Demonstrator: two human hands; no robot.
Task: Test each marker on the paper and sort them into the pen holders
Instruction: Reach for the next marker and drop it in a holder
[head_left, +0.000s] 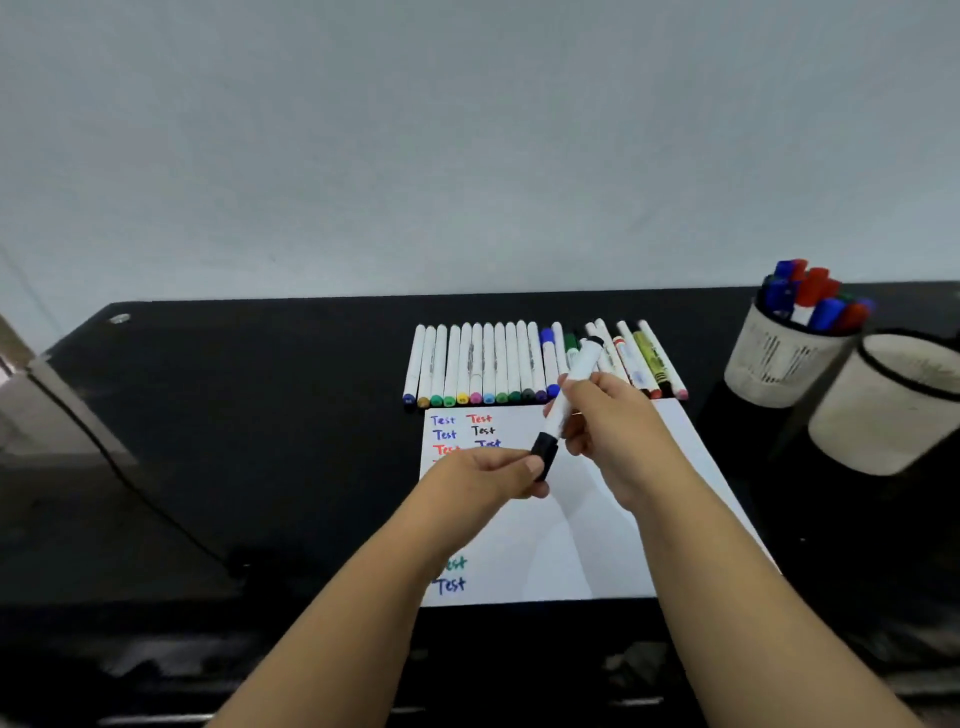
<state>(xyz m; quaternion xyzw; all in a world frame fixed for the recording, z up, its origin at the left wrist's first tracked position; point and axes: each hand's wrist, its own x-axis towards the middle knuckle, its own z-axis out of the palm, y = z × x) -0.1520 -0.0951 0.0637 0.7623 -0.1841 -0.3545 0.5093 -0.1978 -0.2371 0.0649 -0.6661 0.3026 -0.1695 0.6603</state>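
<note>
You hold a marker (569, 402) above the upper part of the paper (597, 545), between both hands. Its long axis runs on a slant: the black cap (544, 453) points down toward you and to the left, and the black butt end points up and away, toward the row of markers (483, 364). The barrel is white.

Your right hand (605, 421) has its grip closed round the middle of the barrel, fingers curled about it. Your left hand (493, 478) pinches the cap between thumb and fingers; the cap looks seated on the barrel, though the blur makes that hard to be sure of.

The paper lies flat on the black worktop (234, 415), with "Test" written on it in blue, red, black and green at the top left and again near the bottom left. The row lies just beyond the paper's far edge, the markers side by side with coloured ends toward you; those at the right end lie fanned and less even.

To the right stand two pale holders. The far holder (774, 358) has red and blue capped markers standing in it. The near holder (883, 410) sits just beside it, closer to you.
</note>
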